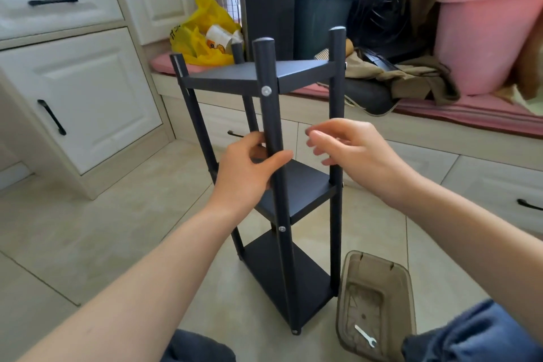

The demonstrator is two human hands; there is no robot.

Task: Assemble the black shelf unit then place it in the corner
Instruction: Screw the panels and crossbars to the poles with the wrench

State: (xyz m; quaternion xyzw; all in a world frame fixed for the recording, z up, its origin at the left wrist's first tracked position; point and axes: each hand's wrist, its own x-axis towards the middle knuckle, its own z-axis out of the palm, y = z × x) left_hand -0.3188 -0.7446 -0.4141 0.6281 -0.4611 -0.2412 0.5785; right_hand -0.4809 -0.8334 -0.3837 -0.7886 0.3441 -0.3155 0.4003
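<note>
Fingers of the left hand (249,169) grip the shelf unit (296,182), right hand (354,153) relaxed; tray (407,303) holds perhaps a wrench (365,335).

One shelf unit (296,188) — three shelves (232,73), four posts (336,91), one tray (407,297), one wrench (365,335)

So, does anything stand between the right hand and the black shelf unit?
Nothing visible does. The right hand hovers open at the shelf unit, in front of its right post; the left hand grips the front post. The tray lies on the floor, aside.
</note>
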